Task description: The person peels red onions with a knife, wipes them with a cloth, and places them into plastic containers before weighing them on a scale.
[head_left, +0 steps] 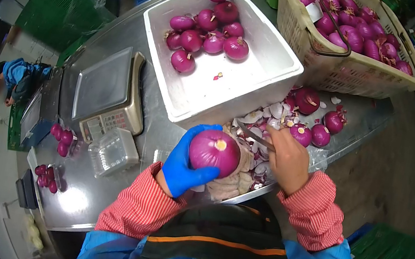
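A large peeled red onion (214, 153) rests in my left hand (184, 164), which wears a blue glove and curls round it from the left and below. My right hand (288, 160) is bare and closed on the handle of a small knife (254, 134); the blade points up and left, over a pile of onion skins (275, 116). Under the onion and just right of it lies a beige cloth (234, 181). Several onions (301, 135) sit beyond my right hand, beside the skins. A white foam box (235, 98) with several onions inside stands beyond my left hand.
A cream crate (350, 77) full of onions is at the upper right. On the metal table (152, 145), left, are a scale (135, 100), a clear plastic tray (113, 152) and small packs of onions (62, 140). Another person (19, 77) is at the far left.
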The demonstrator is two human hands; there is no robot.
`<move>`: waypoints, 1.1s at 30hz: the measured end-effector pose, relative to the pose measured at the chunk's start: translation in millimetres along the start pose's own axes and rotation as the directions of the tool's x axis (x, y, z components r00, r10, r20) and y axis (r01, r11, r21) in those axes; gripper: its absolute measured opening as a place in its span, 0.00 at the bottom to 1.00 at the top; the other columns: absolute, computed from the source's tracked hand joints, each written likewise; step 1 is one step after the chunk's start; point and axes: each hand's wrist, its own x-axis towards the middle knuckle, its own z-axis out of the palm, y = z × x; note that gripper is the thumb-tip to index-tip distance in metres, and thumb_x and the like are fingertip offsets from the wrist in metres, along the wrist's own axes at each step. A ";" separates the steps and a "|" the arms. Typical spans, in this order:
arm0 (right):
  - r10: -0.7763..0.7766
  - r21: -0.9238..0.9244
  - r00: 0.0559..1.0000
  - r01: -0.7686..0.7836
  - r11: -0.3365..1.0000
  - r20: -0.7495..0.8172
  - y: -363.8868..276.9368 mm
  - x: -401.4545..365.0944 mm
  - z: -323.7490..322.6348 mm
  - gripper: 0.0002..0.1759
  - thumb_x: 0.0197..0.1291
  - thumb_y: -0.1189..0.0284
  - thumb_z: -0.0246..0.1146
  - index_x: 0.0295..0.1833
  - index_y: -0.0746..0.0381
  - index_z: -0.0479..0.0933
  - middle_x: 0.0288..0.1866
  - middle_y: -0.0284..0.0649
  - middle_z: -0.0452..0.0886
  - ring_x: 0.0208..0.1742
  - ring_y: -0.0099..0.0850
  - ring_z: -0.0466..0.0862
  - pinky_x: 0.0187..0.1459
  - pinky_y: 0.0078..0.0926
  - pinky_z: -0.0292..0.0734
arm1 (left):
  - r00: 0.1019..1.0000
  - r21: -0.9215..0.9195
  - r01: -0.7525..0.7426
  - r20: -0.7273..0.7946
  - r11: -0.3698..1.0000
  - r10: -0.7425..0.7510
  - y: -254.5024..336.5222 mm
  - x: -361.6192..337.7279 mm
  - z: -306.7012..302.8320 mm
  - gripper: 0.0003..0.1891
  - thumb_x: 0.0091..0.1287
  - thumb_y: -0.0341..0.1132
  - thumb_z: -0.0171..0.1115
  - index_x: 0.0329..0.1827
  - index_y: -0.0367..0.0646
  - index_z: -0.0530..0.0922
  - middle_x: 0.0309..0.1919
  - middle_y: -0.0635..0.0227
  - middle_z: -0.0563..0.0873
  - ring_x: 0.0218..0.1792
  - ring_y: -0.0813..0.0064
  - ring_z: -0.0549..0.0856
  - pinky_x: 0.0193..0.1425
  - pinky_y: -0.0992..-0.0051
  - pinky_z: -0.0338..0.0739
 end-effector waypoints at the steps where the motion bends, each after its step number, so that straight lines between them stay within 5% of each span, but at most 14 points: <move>1: 0.084 0.241 0.994 -0.097 0.966 0.066 -6.6 -3.0 1.9 0.20 0.64 0.66 0.63 0.59 0.64 0.76 0.39 0.42 0.79 0.33 0.34 0.82 0.33 0.29 0.78 | 0.999 0.000 0.013 -0.032 1.000 -0.013 -4.2 -0.9 0.1 0.45 0.52 0.34 0.81 0.73 0.40 0.63 0.63 0.59 0.76 0.64 0.66 0.77 0.69 0.66 0.74; 3: 0.200 0.632 0.954 -0.297 0.715 0.223 -24.3 -0.4 4.6 0.25 0.68 0.60 0.63 0.63 0.65 0.74 0.41 0.42 0.81 0.32 0.32 0.82 0.34 0.28 0.77 | 0.997 0.006 0.024 -0.074 1.000 -0.023 -14.8 9.7 2.7 0.45 0.53 0.35 0.80 0.73 0.40 0.63 0.64 0.59 0.75 0.65 0.66 0.77 0.70 0.66 0.73; 5: 0.118 0.776 0.788 -0.615 0.138 0.604 -32.8 5.7 3.6 0.33 0.71 0.55 0.61 0.72 0.65 0.66 0.41 0.37 0.80 0.36 0.21 0.79 0.35 0.18 0.75 | 0.993 0.240 -0.073 -0.069 0.968 0.092 -21.5 9.5 10.4 0.49 0.53 0.37 0.81 0.76 0.40 0.59 0.65 0.58 0.74 0.65 0.65 0.77 0.70 0.66 0.73; 7: -0.017 0.733 0.733 -0.681 0.009 0.681 -30.8 3.1 18.0 0.32 0.73 0.57 0.60 0.73 0.63 0.63 0.44 0.38 0.80 0.34 0.18 0.78 0.31 0.14 0.73 | 0.977 0.526 -0.172 -0.017 0.833 0.212 -28.3 7.8 11.7 0.51 0.53 0.36 0.81 0.78 0.40 0.57 0.68 0.59 0.72 0.67 0.65 0.75 0.71 0.66 0.71; 11: -0.016 0.685 0.771 -0.575 -0.447 0.637 -39.9 -6.8 42.2 0.31 0.73 0.52 0.57 0.69 0.64 0.65 0.39 0.40 0.78 0.23 0.20 0.72 0.22 0.17 0.68 | 0.991 0.465 -0.008 -0.114 0.885 0.068 -17.0 -7.8 5.6 0.37 0.60 0.33 0.75 0.73 0.39 0.68 0.60 0.63 0.77 0.50 0.73 0.83 0.55 0.75 0.77; 12: -0.064 0.635 0.768 -0.570 -0.521 0.637 -37.6 -10.5 48.2 0.31 0.73 0.51 0.57 0.68 0.64 0.65 0.40 0.41 0.78 0.24 0.20 0.72 0.22 0.17 0.68 | 0.966 0.361 -0.073 -0.206 0.930 0.156 -24.9 -11.9 4.4 0.25 0.65 0.26 0.69 0.65 0.39 0.76 0.52 0.65 0.80 0.41 0.78 0.81 0.47 0.79 0.75; 15: -0.125 0.558 0.774 -0.548 -0.623 0.620 -40.8 -18.7 61.1 0.30 0.73 0.50 0.56 0.65 0.64 0.67 0.42 0.41 0.79 0.25 0.20 0.72 0.22 0.17 0.69 | 0.926 0.181 -0.037 -0.363 0.983 0.102 -43.8 -22.0 -6.6 0.17 0.65 0.22 0.66 0.58 0.39 0.81 0.45 0.65 0.82 0.38 0.78 0.80 0.44 0.78 0.75; 17: -0.120 0.498 0.768 -0.516 -0.697 0.629 -49.2 -18.4 64.9 0.31 0.71 0.57 0.61 0.69 0.65 0.65 0.41 0.39 0.79 0.22 0.19 0.72 0.20 0.16 0.68 | 0.947 0.323 0.136 -0.321 0.937 -0.027 -47.5 -33.7 -14.6 0.09 0.67 0.26 0.66 0.49 0.38 0.83 0.39 0.65 0.84 0.39 0.75 0.83 0.45 0.75 0.77; 19: -0.139 0.641 0.745 -0.641 -0.422 0.652 -51.4 -3.6 54.6 0.31 0.68 0.60 0.65 0.69 0.65 0.65 0.45 0.40 0.80 0.28 0.21 0.77 0.27 0.17 0.74 | 0.948 0.511 0.313 -0.223 0.801 -0.228 -73.8 -55.3 -33.1 0.08 0.68 0.28 0.66 0.48 0.38 0.84 0.38 0.65 0.85 0.40 0.74 0.84 0.46 0.73 0.78; 20: -0.149 0.689 0.736 -0.673 -0.269 0.660 -54.2 2.3 53.2 0.32 0.66 0.62 0.66 0.68 0.66 0.65 0.46 0.40 0.80 0.31 0.22 0.79 0.30 0.18 0.77 | 0.995 0.554 0.098 -0.031 0.827 -0.098 -113.7 -77.6 -53.5 0.11 0.71 0.34 0.63 0.52 0.39 0.82 0.36 0.65 0.86 0.38 0.72 0.84 0.46 0.73 0.79; 23: -0.115 0.831 0.834 -0.507 0.229 0.540 -85.2 8.0 78.9 0.35 0.60 0.67 0.72 0.68 0.67 0.65 0.53 0.43 0.79 0.46 0.26 0.82 0.46 0.24 0.82 | 0.804 -0.035 0.408 -0.461 0.912 -0.377 -98.2 -100.8 -73.3 0.15 0.75 0.40 0.58 0.59 0.41 0.80 0.37 0.63 0.86 0.34 0.73 0.83 0.43 0.73 0.79; 24: -0.142 0.752 0.746 -0.605 0.260 0.650 -91.8 10.5 88.8 0.37 0.57 0.70 0.75 0.68 0.67 0.65 0.58 0.43 0.78 0.58 0.29 0.80 0.58 0.29 0.79 | 0.776 -0.139 0.400 -0.474 0.906 -0.415 -107.8 -102.5 -107.3 0.19 0.78 0.45 0.53 0.63 0.42 0.77 0.36 0.63 0.85 0.32 0.76 0.82 0.40 0.74 0.78; 29: -0.131 0.557 0.676 -0.465 0.688 0.725 -139.3 15.5 156.3 0.42 0.57 0.53 0.71 0.71 0.61 0.65 0.55 0.57 0.83 0.55 0.46 0.85 0.56 0.36 0.79 | 0.695 -0.075 0.414 -0.618 0.907 -0.369 -102.6 -135.9 -127.1 0.18 0.78 0.41 0.54 0.65 0.41 0.76 0.34 0.65 0.84 0.28 0.79 0.80 0.30 0.78 0.75; 33: -0.127 0.377 0.584 -0.329 0.866 0.802 -147.8 16.4 201.7 0.38 0.62 0.56 0.66 0.73 0.60 0.63 0.48 0.61 0.83 0.50 0.53 0.85 0.51 0.44 0.80 | 0.647 -0.027 0.525 -0.636 0.851 -0.420 -121.0 -141.6 -140.3 0.18 0.77 0.38 0.57 0.65 0.41 0.75 0.35 0.66 0.84 0.27 0.80 0.80 0.26 0.78 0.74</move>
